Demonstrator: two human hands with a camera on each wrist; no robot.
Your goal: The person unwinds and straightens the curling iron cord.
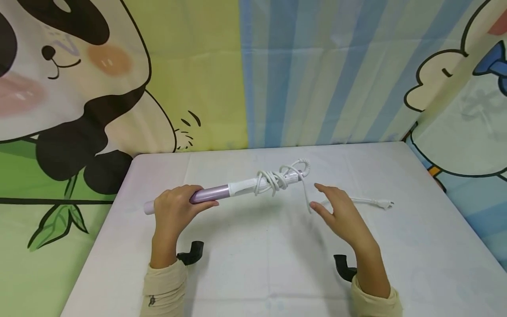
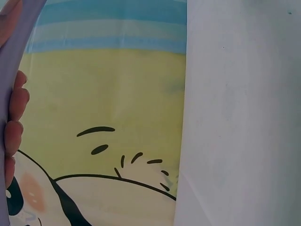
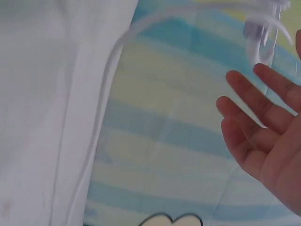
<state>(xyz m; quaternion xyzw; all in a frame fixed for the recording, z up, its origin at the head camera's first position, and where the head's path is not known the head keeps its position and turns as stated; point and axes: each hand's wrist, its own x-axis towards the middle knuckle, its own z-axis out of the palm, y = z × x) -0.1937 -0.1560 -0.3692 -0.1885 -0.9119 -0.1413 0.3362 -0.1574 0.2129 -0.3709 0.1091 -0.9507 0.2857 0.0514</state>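
My left hand [image 1: 174, 209] grips the lilac barrel of a long, slim hair iron [image 1: 214, 193], holding it slanted above the table, its right end farther away. White cord [image 1: 272, 181] is wound in several loops round the iron's right part and leaves that end through a ribbed sleeve. A loose length hangs down beside my right hand [image 1: 344, 218], whose fingers are spread and relaxed. The white plug [image 1: 384, 204] shows beyond that hand. In the right wrist view, the cord [image 3: 106, 77] curves past the open fingers. In the left wrist view, fingertips wrap the lilac barrel [image 2: 7, 94].
A white-covered table [image 1: 245, 273] lies beneath both hands. Behind it hangs a cartoon-printed curtain [image 1: 214, 79], close to the table's far edge. Black curved pieces [image 1: 192, 253] stick out at both wrists.
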